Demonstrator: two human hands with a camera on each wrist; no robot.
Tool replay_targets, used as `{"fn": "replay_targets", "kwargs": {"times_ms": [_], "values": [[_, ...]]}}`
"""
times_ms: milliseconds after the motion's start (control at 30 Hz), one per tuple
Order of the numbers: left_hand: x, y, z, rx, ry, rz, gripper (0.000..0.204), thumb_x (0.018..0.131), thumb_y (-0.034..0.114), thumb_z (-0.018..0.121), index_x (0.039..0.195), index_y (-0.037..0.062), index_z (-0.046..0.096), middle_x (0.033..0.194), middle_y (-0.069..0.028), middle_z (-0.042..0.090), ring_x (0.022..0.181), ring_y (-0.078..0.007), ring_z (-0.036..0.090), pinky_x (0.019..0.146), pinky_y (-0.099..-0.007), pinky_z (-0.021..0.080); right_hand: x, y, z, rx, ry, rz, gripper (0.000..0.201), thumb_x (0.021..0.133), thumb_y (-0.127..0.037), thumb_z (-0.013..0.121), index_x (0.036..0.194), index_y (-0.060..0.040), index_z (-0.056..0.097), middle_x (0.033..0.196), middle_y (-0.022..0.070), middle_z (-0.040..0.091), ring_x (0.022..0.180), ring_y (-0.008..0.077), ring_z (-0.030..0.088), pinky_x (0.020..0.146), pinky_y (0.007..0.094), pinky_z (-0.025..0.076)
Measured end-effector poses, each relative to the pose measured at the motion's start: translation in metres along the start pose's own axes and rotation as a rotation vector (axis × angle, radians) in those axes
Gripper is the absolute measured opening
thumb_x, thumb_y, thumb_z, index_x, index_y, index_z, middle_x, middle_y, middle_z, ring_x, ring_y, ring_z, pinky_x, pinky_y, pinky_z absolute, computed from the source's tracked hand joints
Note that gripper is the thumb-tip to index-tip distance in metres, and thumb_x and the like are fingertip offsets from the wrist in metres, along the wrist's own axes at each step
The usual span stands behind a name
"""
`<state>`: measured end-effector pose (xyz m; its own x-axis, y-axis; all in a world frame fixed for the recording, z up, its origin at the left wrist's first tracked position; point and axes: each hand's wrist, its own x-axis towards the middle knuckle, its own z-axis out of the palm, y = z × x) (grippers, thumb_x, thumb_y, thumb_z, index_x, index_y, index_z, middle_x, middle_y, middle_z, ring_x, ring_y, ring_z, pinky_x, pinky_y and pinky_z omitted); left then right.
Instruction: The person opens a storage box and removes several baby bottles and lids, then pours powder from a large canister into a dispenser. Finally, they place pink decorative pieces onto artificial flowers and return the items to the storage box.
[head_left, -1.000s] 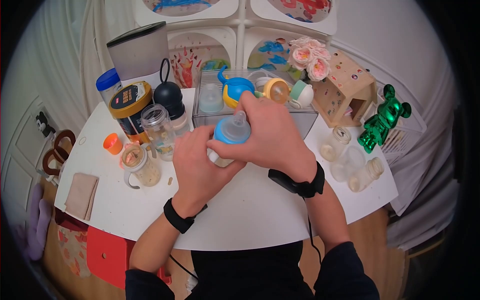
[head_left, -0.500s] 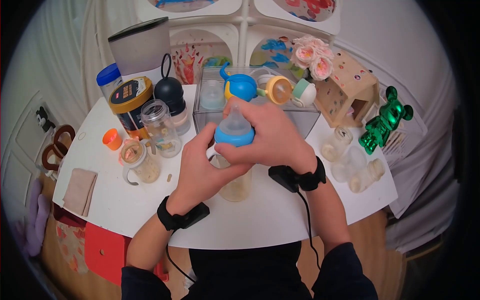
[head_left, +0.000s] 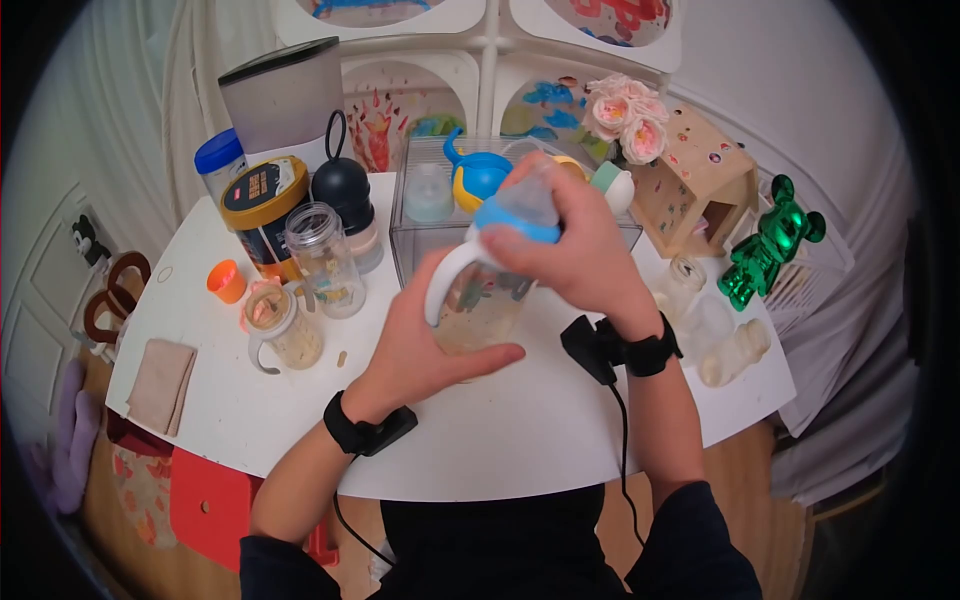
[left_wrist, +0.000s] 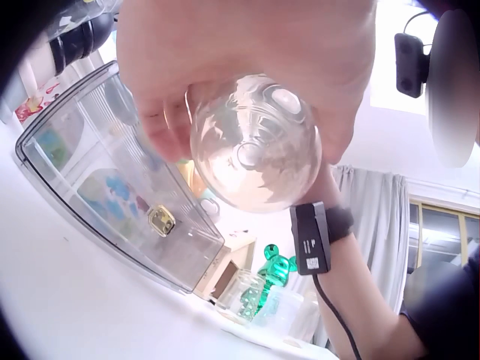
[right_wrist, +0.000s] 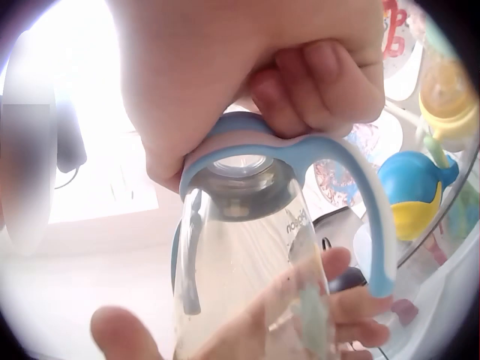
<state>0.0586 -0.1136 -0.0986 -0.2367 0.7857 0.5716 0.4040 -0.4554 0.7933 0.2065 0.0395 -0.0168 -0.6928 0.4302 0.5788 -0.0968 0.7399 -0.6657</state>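
My right hand (head_left: 575,240) grips a clear baby bottle (head_left: 485,305) around its blue collar (head_left: 535,228), just below the clear teat. The bottle is tilted, teat end up and to the right, above the white table. Two blue-and-white handles (right_wrist: 375,217) hang from its neck. Around the lower body is my left hand (head_left: 415,330), thumb (right_wrist: 124,334) and fingers spread apart with the bottle between them. The left wrist view shows the round bottle base (left_wrist: 255,150) from below.
A clear-grey box (head_left: 420,240) with a blue-and-yellow cup (head_left: 482,180) on top stands behind. A handled bottle (head_left: 290,335), a clear jar (head_left: 328,265) and an orange cup (head_left: 226,282) are left. Several clear bottles, a wooden house (head_left: 700,180) and a green bear figure (head_left: 770,240) are right.
The bottle has come up and tilted to the right with my right hand on its collar. My left hand has loosened, its thumb now stretched away from the bottle.
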Motion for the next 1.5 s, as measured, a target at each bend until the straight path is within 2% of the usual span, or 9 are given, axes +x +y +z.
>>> {"fn": "replay_targets", "kwargs": {"times_ms": [100, 267, 400, 600, 700, 1000, 1100, 1300, 1500], "values": [[-0.007, 0.01, 0.006, -0.082, -0.109, -0.208, 0.085, 0.085, 0.027, 0.099, 0.152, 0.0019, 0.054, 0.127, -0.0112, 0.074, 0.113, -0.0198, 0.074, 0.102, -0.0369, 0.058, 0.001, 0.003, -0.014, 0.084, -0.051, 0.066, 0.049, 0.092, -0.047, 0.086, 0.113, -0.004, 0.072, 0.09, 0.0049, 0.074, 0.084, 0.0157, 0.068, 0.077, 0.033, 0.054], [-0.006, -0.008, -0.01, -0.665, -0.371, -0.404, 0.081, 0.092, 0.024, 0.091, 0.159, 0.0037, 0.05, 0.123, -0.0126, 0.073, 0.108, -0.0201, 0.073, 0.096, -0.035, 0.059, 0.003, 0.006, -0.027, 0.307, -0.272, 0.2, 0.043, 0.098, -0.045, 0.082, 0.107, -0.0031, 0.075, 0.088, 0.0011, 0.07, 0.083, 0.0104, 0.063, 0.072, 0.0279, 0.05], [-0.002, -0.01, -0.019, -0.982, -0.565, -0.493, 0.077, 0.095, 0.018, 0.084, 0.162, 0.0047, 0.049, 0.124, -0.0122, 0.071, 0.109, -0.019, 0.071, 0.097, -0.0333, 0.058, 0.002, 0.014, -0.015, 0.328, -0.235, 0.064, 0.038, 0.098, -0.041, 0.08, 0.103, -0.0034, 0.075, 0.084, 0.0007, 0.068, 0.077, 0.0093, 0.058, 0.068, 0.0283, 0.047], [-0.004, 0.009, -0.011, -0.477, -0.258, -0.398, 0.081, 0.09, 0.015, 0.091, 0.159, 0.0027, 0.05, 0.125, -0.0103, 0.071, 0.111, -0.0194, 0.071, 0.101, -0.0373, 0.057, 0.002, 0.002, 0.0, 0.161, -0.048, 0.046, 0.043, 0.088, -0.042, 0.083, 0.1, -0.0013, 0.075, 0.073, 0.0081, 0.068, 0.067, 0.0173, 0.062, 0.065, 0.0351, 0.05], [-0.003, 0.014, -0.012, -0.196, -0.189, -0.276, 0.082, 0.088, 0.014, 0.093, 0.157, 0.0007, 0.051, 0.128, -0.0107, 0.07, 0.115, -0.0194, 0.071, 0.104, -0.0372, 0.057, -0.002, -0.009, 0.003, -0.003, 0.005, 0.05, 0.032, 0.09, -0.035, 0.081, 0.099, -0.0047, 0.071, 0.077, -0.0007, 0.066, 0.072, 0.009, 0.06, 0.067, 0.0288, 0.047], [-0.002, -0.009, 0.012, 0.175, 0.092, -0.014, 0.079, 0.082, 0.024, 0.097, 0.147, -0.0011, 0.058, 0.122, -0.0147, 0.079, 0.109, -0.025, 0.08, 0.094, -0.0375, 0.062, -0.003, -0.014, 0.018, -0.285, 0.19, 0.08, 0.048, 0.084, -0.049, 0.082, 0.094, -0.0024, 0.08, 0.068, 0.0121, 0.071, 0.063, 0.0291, 0.069, 0.063, 0.0414, 0.055], [0.002, -0.005, 0.007, 0.304, 0.021, -0.126, 0.088, 0.079, 0.032, 0.101, 0.148, -0.0001, 0.058, 0.126, -0.0148, 0.076, 0.116, -0.0274, 0.077, 0.101, -0.0395, 0.059, 0.0, -0.008, 0.016, -0.372, 0.207, 0.067, 0.057, 0.079, -0.059, 0.081, 0.077, -0.0028, 0.074, 0.066, 0.015, 0.07, 0.066, 0.0372, 0.072, 0.064, 0.0456, 0.058], [0.008, 0.011, -0.016, 0.312, -0.231, -0.16, 0.102, 0.073, 0.039, 0.106, 0.152, 0.0021, 0.055, 0.136, -0.0132, 0.07, 0.13, -0.0286, 0.067, 0.114, -0.041, 0.05, -0.002, -0.018, -0.004, -0.464, 0.099, 0.062, 0.057, 0.08, -0.058, 0.083, 0.087, -0.0009, 0.079, 0.067, 0.0145, 0.07, 0.067, 0.0346, 0.072, 0.065, 0.0434, 0.056], [0.008, 0.011, -0.002, 0.084, -0.206, -0.118, 0.094, 0.076, 0.028, 0.105, 0.152, 0.0048, 0.056, 0.134, -0.0109, 0.074, 0.128, -0.0219, 0.069, 0.113, -0.0395, 0.051, -0.008, -0.007, 0.007, -0.51, -0.167, -0.125, 0.059, 0.076, -0.06, 0.077, 0.082, -0.0018, 0.078, 0.068, 0.0167, 0.071, 0.067, 0.0386, 0.073, 0.065, 0.0466, 0.059]]}}
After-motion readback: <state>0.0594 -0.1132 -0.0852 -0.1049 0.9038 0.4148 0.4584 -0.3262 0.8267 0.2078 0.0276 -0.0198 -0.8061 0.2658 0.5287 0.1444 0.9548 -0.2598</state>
